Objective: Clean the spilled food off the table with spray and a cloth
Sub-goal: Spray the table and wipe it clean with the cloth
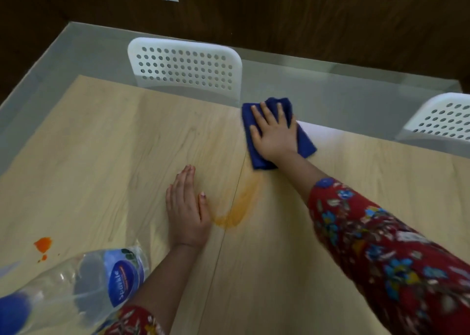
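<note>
Wiping was the step in hand. The right hand (276, 133) lay flat, fingers straight, pressing the folded dark-blue cloth (258, 159) near the far edge of the pale wooden tabletop (101, 144). The left hand (187, 212) rested open, palm down, just beside the thin orange smear (241, 205). By my reckoning the next pass should run back over that smear, then reach the bright orange blob (43, 244) well off to the left. The clear plastic bottle with a blue label (84, 281) was blurred and cut off, so any spray head couldn't be made out.
</note>
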{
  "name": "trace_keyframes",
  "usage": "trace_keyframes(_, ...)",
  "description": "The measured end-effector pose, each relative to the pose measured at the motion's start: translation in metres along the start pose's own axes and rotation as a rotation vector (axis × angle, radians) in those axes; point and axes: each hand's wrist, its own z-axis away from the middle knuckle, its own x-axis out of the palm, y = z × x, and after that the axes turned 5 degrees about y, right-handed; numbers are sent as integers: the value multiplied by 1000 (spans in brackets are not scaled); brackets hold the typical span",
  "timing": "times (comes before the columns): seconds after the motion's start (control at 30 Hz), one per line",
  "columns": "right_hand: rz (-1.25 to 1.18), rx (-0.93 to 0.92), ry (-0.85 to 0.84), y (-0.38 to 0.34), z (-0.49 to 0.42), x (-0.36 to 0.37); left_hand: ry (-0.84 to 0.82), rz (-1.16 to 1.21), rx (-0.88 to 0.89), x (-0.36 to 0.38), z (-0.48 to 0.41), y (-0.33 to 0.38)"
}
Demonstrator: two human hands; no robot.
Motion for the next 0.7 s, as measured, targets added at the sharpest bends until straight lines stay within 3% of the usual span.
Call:
trace_keyframes(0.13, 8, -433, -69, -46, 111, 12, 11, 27, -2, -2, 2, 0)
trace_keyframes(0.23, -17, -609, -147, 4, 172, -3, 1, 54, 3, -2, 1, -1)
trace_keyframes(0.3, 25, -436, -70, 56, 143, -10, -22, 50, 13, -3, 1, 0)
trace_keyframes(0.4, 68, -8, 20, 86, 64, -19, -56, 27, 65, -4, 1, 1)
trace_keyframes(0.47, 62, 35, 20, 58, 42, -12, -69, 22, 94, -4, 1, 2)
trace_keyframes(0.53, 50, -142, -14, 17, 65, -3, -75, 21, 112, -5, 1, 1)
trace_keyframes(0.6, 32, -441, -105, -5, 125, 2, -81, 23, 124, -5, 2, 2)
trace_keyframes(0.7, -6, -669, -210, 15, 178, -9, -98, 23, 132, -6, 2, 3)
